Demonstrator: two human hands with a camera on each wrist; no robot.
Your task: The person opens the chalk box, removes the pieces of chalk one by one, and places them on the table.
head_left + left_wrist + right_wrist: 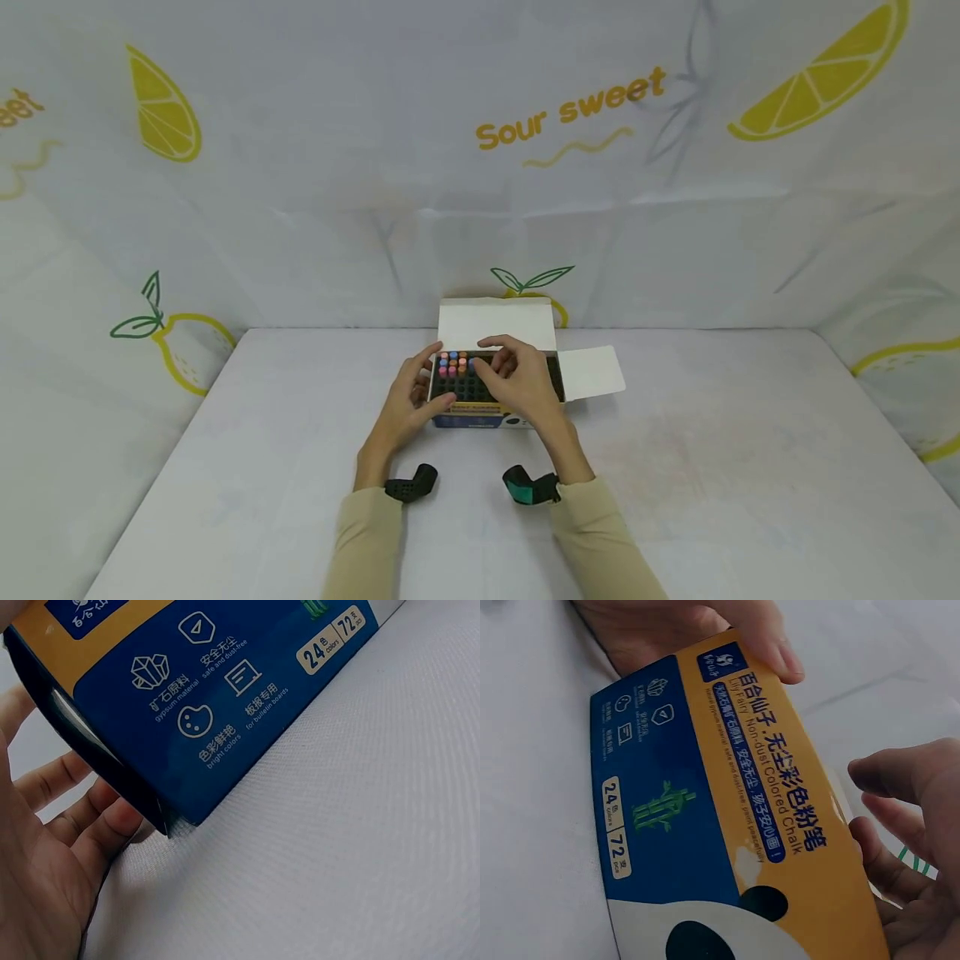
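An open box of colored chalk (pixel 468 422) stands on the table, its printed front toward me. Short chalk sticks (pixel 452 367) in pink, blue, orange and brown stand in rows at the left of its dark holed insert (pixel 480 392). My left hand (pixel 405 408) grips the box's left end, thumb along the front top edge and fingers at the side. Over the insert, my right hand (pixel 517 379) has its thumb tip right at a blue chalk stick (pixel 472 365). Its index finger reaches forward, apart from the thumb. In the right wrist view its fingers (pixel 900 825) are loosely bent behind the box.
The white lid (pixel 495 323) stands up at the back of the box. A side flap (pixel 592 372) sticks out to the right. White cloth covers the table (pixel 712 467), and a lemon-print backdrop (pixel 337 167) rises behind it. Dark wrist devices (pixel 412 485) sit at both cuffs.
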